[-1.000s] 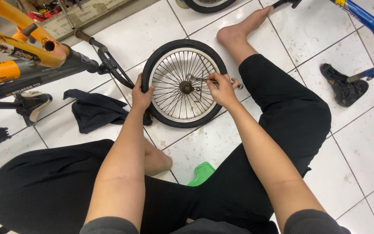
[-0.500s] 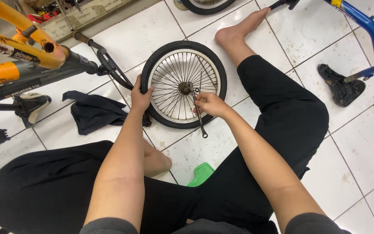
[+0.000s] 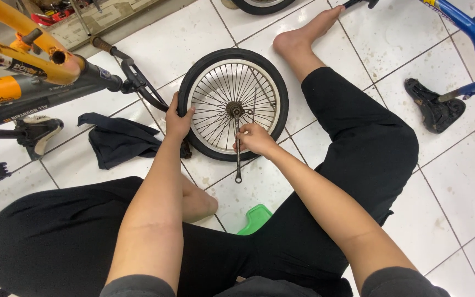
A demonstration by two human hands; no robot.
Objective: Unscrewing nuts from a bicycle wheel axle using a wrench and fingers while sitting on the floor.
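Wheel (image 3: pixel 215 71) lies flat on the tiled floor (image 3: pixel 193 33), between both hands. Left hand (image 3: pixel 178 118) grips its black tire on the near side. Right hand (image 3: pixel 255 138) is closed around a wrench (image 3: pixel 238 159) set on the hub. Black cloth (image 3: pixel 117 140) lies just left of the left hand.

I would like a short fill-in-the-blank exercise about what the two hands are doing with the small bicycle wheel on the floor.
1. The left hand grips the black ____ of the wheel.
2. The right hand holds a metal ____ on the hub.
3. A ____ cloth lies left of the wheel.

Missing words: tyre; wrench; black
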